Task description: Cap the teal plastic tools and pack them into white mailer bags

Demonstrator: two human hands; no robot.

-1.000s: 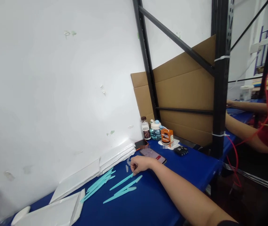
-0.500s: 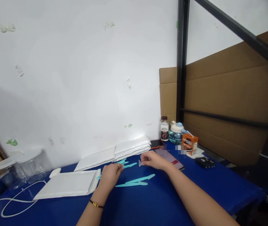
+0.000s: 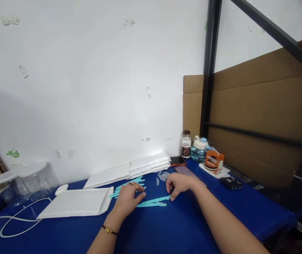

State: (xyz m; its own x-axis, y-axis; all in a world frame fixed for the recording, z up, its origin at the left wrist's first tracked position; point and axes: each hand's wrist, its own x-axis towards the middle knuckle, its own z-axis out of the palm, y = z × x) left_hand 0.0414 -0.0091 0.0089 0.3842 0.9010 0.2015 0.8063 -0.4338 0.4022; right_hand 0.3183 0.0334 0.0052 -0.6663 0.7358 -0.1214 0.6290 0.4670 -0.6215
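Observation:
My right hand (image 3: 181,184) has its thumb and fingertips around the right end of a turquoise eyebrow razor (image 3: 154,201), which lies on the blue table. A second eyebrow razor (image 3: 161,204) rests close beside it, crossing it at a narrow angle. Over a loose pile of similar turquoise razors (image 3: 138,180) is my left hand (image 3: 126,198), thumb apart from the fingers; part of the pile is hidden under it. Behind my right hand, several small clear blade caps (image 3: 163,176) lie together.
A white padded envelope (image 3: 73,203) lies left, a stack of them (image 3: 149,165) against the wall. Clear tubs (image 3: 34,180) and a white cable (image 3: 21,204) are farther left. Phones (image 3: 178,161), a bottle (image 3: 186,144), a blue jug (image 3: 199,151) and an orange carton (image 3: 214,162) stand right.
My right hand has moved from the clear caps toward me, to the end of the front razor. My left hand's fingers have spread. The view has shifted slightly.

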